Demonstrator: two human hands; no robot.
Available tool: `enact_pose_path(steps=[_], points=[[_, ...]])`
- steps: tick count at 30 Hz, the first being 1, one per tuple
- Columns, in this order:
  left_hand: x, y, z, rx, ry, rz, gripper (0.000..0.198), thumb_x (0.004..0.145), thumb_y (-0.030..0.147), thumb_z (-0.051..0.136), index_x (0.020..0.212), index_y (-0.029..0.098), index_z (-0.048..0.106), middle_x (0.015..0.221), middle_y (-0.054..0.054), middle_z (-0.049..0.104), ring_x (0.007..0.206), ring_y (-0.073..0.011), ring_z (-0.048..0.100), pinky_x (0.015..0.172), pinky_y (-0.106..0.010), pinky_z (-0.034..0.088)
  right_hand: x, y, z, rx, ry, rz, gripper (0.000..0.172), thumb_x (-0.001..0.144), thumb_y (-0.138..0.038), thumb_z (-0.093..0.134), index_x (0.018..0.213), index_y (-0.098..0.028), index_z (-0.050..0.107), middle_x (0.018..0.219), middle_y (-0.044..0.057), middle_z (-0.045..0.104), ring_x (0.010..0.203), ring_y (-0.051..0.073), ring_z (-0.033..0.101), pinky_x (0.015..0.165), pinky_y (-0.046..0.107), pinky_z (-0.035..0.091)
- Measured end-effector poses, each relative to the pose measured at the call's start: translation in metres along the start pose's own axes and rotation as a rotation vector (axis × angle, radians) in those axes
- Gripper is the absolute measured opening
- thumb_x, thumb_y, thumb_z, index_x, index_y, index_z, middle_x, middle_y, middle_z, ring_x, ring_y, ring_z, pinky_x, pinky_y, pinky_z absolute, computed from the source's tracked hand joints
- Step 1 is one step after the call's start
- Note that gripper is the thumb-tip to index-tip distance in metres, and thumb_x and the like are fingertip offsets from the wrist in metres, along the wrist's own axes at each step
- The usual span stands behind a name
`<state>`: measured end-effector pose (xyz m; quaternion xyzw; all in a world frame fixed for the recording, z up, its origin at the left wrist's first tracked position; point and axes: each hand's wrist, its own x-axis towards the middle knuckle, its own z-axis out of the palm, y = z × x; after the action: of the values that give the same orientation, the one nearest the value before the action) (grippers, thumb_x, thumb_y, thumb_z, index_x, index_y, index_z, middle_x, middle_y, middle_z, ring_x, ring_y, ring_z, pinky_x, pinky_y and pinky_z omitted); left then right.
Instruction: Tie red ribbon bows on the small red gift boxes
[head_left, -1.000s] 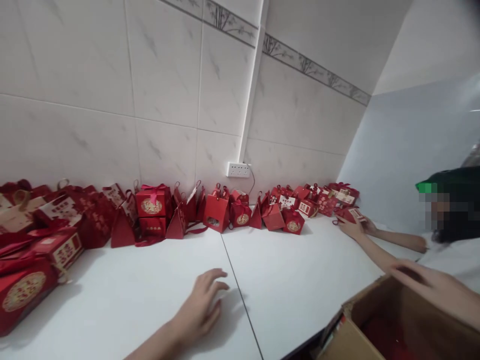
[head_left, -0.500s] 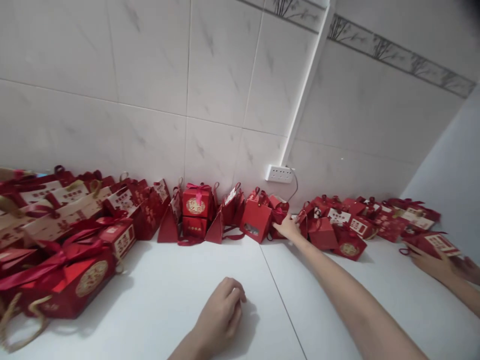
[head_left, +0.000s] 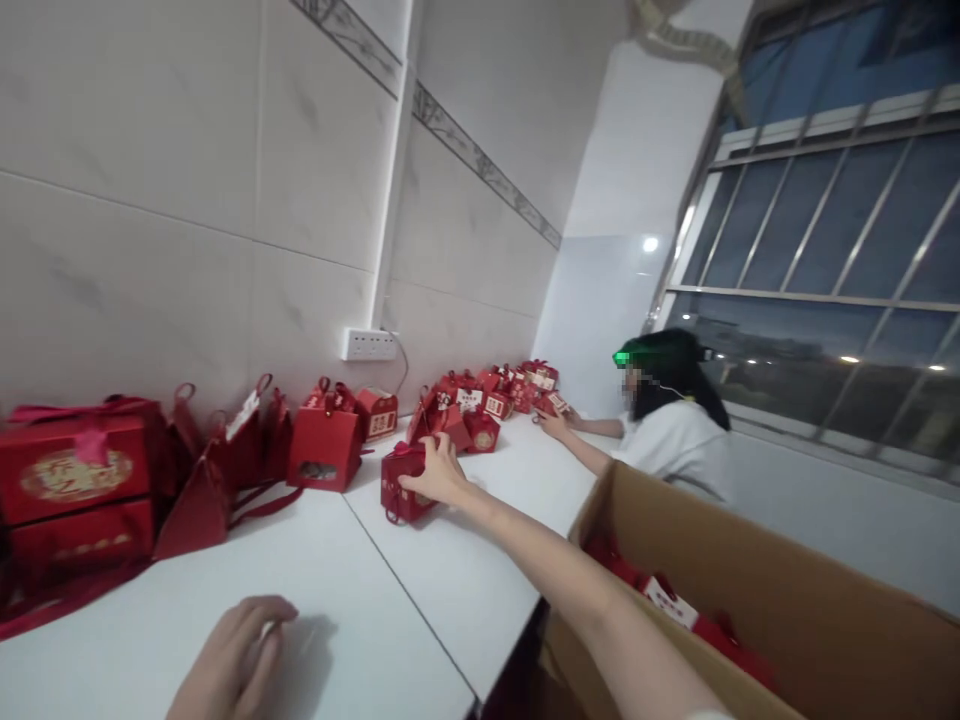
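Red gift box (head_left: 396, 490) grasped by my right hand (head_left: 445, 473): I judge this the handling step, calling for a steady hold; my left hand (head_left: 241, 650) is empty, loosely curled.

1. The small gift box (head_left: 397, 487) is red.
2. The big gift box (head_left: 75, 475) is red with a round gold pattern and a pink bow (head_left: 91, 447).
3. The table (head_left: 315, 560) is white with a thin dark line.
4. The cardboard box (head_left: 787, 580) is brown.
5. The wall tiles (head_left: 157, 120) are pale grey with darker streaks.
6. The socket (head_left: 369, 345) is white.
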<state>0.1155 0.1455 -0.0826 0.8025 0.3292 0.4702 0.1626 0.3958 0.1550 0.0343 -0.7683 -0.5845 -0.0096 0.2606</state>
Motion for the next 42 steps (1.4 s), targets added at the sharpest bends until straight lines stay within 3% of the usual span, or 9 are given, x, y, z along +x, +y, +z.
enact_pose_path(steps=[7,9,13,17,20,26,35,39,42], points=[[0.001,0.016,-0.019,-0.178,0.084,-0.381,0.019,0.079,0.046,0.045,0.079,0.034,0.060,0.082,0.009,0.068,0.073,-0.0213,0.064,0.069,-0.038,0.051,-0.079,-0.040,-0.015,0.175,-0.078,-0.153,0.090,0.057,-0.055,0.071,0.131,-0.019,0.034,0.134,0.013,0.025,0.126,0.031,0.037,0.106,0.043,0.034],[0.003,0.019,-0.030,-0.235,0.149,-0.475,0.016,0.080,0.042,0.046,0.078,0.034,0.060,0.080,0.012,0.066,0.072,-0.0191,0.062,0.071,-0.037,0.049,-0.086,-0.062,-0.006,0.251,-0.088,-0.282,0.093,0.056,-0.053,0.074,0.132,-0.020,0.032,0.134,0.013,0.025,0.129,0.029,0.033,0.109,0.043,0.030],[-0.002,0.024,-0.066,-0.491,0.481,-0.592,0.015,0.077,0.030,0.046,0.075,0.019,0.056,0.077,0.005,0.058,0.073,-0.0129,0.053,0.068,-0.025,0.043,-0.095,-0.103,0.014,0.417,-0.080,-0.615,0.086,0.055,-0.046,0.076,0.126,-0.020,0.036,0.136,0.014,0.025,0.133,0.024,0.028,0.110,0.041,0.027],[-0.017,0.007,-0.100,-0.582,0.541,-0.627,0.021,0.076,0.034,0.046,0.078,0.015,0.053,0.078,0.001,0.055,0.072,-0.0114,0.052,0.063,-0.022,0.041,-0.096,-0.122,0.047,0.666,-0.330,-0.777,0.073,0.060,-0.040,0.071,0.123,-0.021,0.039,0.131,0.013,0.036,0.120,0.026,0.043,0.097,0.043,0.040],[-0.026,-0.013,-0.111,-0.592,0.536,-0.683,0.027,0.071,0.041,0.045,0.075,0.015,0.051,0.069,-0.002,0.055,0.061,-0.0130,0.055,0.056,-0.025,0.043,-0.092,-0.130,0.085,0.879,-0.479,-0.736,0.063,0.067,-0.043,0.063,0.122,-0.021,0.041,0.126,0.012,0.044,0.117,0.028,0.046,0.096,0.044,0.039],[-0.029,-0.027,-0.101,-0.660,0.399,-0.657,0.043,0.071,0.053,0.047,0.081,0.013,0.060,0.076,-0.006,0.062,0.064,-0.0161,0.058,0.058,-0.027,0.045,-0.094,-0.138,0.127,1.153,-0.318,-0.330,0.041,0.083,-0.053,0.038,0.105,-0.021,0.050,0.116,0.010,0.054,0.104,0.024,0.055,0.090,0.038,0.042],[-0.027,-0.016,-0.104,-0.615,0.252,-0.506,0.038,0.079,0.047,0.049,0.098,0.018,0.062,0.103,-0.005,0.065,0.095,-0.0205,0.058,0.082,-0.028,0.044,-0.103,-0.127,0.114,1.162,-0.412,-0.248,0.046,0.083,-0.060,0.034,0.094,-0.021,0.055,0.094,0.005,0.062,0.085,0.018,0.058,0.071,0.029,0.043],[-0.024,-0.008,-0.109,-0.592,0.248,-0.531,0.035,0.078,0.049,0.048,0.085,0.017,0.060,0.071,-0.001,0.063,0.066,-0.0150,0.057,0.065,-0.025,0.045,-0.100,-0.125,0.105,1.162,-0.426,-0.231,0.049,0.080,-0.064,0.037,0.079,-0.019,0.058,0.076,0.002,0.058,0.073,0.015,0.055,0.066,0.027,0.042],[-0.021,0.000,-0.122,-0.614,0.269,-0.615,0.031,0.075,0.049,0.050,0.076,0.019,0.053,0.046,0.006,0.049,0.042,-0.0093,0.043,0.044,-0.019,0.035,-0.097,-0.122,0.100,1.161,-0.437,-0.236,0.054,0.077,-0.068,0.039,0.067,-0.018,0.057,0.064,0.000,0.053,0.062,0.013,0.051,0.061,0.026,0.040]])
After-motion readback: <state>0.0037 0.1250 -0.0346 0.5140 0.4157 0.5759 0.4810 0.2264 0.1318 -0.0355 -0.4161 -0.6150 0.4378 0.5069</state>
